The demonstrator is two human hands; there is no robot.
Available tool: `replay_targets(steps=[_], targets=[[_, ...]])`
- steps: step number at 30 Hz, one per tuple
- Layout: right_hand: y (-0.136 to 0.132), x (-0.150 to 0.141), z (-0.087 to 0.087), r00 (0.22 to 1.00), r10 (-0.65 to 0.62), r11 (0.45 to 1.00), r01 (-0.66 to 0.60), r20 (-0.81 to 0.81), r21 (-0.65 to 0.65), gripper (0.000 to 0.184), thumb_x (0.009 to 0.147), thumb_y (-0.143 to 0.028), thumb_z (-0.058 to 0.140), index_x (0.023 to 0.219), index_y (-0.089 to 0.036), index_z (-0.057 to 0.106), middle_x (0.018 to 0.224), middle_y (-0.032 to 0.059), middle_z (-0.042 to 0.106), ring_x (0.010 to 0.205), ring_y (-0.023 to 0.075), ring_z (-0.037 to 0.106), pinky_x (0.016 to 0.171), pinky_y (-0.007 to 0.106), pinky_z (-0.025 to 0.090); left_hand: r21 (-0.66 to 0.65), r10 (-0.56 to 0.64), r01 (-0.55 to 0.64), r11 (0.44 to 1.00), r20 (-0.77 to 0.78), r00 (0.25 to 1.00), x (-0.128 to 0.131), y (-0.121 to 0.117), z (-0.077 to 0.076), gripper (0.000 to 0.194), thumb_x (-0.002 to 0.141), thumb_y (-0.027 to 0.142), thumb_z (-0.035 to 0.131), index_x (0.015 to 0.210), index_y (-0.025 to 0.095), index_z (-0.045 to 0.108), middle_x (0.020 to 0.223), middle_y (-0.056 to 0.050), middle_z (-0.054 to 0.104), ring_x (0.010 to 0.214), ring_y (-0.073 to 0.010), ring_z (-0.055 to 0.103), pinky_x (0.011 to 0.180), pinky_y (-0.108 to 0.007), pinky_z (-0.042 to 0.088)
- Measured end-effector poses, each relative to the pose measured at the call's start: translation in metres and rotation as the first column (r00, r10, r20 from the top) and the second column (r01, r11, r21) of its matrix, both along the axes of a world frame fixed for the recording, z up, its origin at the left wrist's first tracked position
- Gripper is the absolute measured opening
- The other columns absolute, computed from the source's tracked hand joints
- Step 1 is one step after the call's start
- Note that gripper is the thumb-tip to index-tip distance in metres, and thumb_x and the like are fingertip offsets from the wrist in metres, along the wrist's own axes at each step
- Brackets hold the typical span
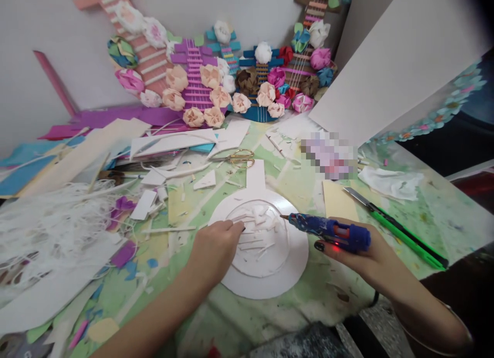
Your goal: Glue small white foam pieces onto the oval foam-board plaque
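A round white cardboard piece [295, 265] with a short straight neck lies flat on the table in front of me. On it sits a smaller raised disc with white paper scraps [257, 239] scattered across its middle. My left hand [216, 245] rests at the left side of that disc, fingers pinched together; what they hold, if anything, is hidden. In my right hand [360, 257] is a blue glue gun [330, 232], a red light glowing on it. Its nozzle points left, at the right edge of the smaller disc.
Gold-handled scissors [241, 157] lie beyond the cardboard neck. A green utility knife [401, 229], blade out, is to the right. Shredded white paper [57, 234] is heaped at left. Flower-covered paper guitars [198, 85] lean against the wall. A large white board [389, 59] leans at right.
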State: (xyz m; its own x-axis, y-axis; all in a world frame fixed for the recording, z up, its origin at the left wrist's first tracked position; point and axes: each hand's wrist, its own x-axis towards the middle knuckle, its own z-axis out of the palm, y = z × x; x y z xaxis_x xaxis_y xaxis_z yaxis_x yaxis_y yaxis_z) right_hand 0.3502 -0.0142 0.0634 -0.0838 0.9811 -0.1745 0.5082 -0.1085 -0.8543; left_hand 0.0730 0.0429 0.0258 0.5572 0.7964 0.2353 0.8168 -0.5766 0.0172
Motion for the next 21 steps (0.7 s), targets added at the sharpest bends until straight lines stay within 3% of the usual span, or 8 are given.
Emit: replay_targets(steps=[8,15,19,21], targets=[[0.003,-0.011,0.004,0.995,0.097,0.994,-0.098,-0.013,-0.048,0.015,0.077,-0.035,0.063,0.082,-0.02,0.061,0.073,0.001,0.061,0.065,0.0169,0.056,0.056,0.027,0.045,-0.013,0.064,-0.062,0.998,0.207,0.976,-0.031,0.005,0.003,0.022,0.088,0.023,0.045,0.09,0.019,0.067,0.076,-0.004,0.069,0.069,-0.017,0.064,0.063,-0.026,0.045],[0.005,-0.01,-0.003,0.994,0.113,0.992,-0.113,-0.007,-0.057,0.017,0.079,-0.035,0.061,0.085,-0.019,0.063,0.077,0.0031,0.064,0.069,0.0186,0.058,0.059,0.029,0.048,-0.048,0.267,-0.264,0.963,0.117,0.956,-0.076,0.028,0.007,0.024,0.087,0.023,0.043,0.089,0.016,0.066,0.087,-0.007,0.064,0.08,-0.0202,0.06,0.069,-0.03,0.046],[0.005,-0.009,-0.005,0.994,0.111,0.991,-0.113,-0.021,-0.068,0.016,0.078,-0.034,0.061,0.084,-0.02,0.064,0.083,0.0048,0.067,0.074,0.0216,0.062,0.064,0.032,0.053,-0.044,0.285,-0.283,0.958,0.069,0.956,-0.09,0.056,-0.002,0.026,0.086,0.023,0.041,0.093,0.015,0.064,0.094,-0.011,0.061,0.091,-0.0245,0.055,0.082,-0.035,0.045],[0.004,-0.009,-0.004,0.995,0.103,0.993,-0.103,-0.005,-0.055,0.014,0.077,-0.033,0.062,0.082,-0.02,0.065,0.082,0.0049,0.068,0.074,0.0222,0.063,0.063,0.032,0.054,-0.031,0.349,-0.348,0.937,0.038,0.936,-0.092,0.073,-0.008,0.029,0.085,0.026,0.044,0.103,0.011,0.06,0.099,-0.014,0.058,0.097,-0.0278,0.053,0.085,-0.038,0.043]])
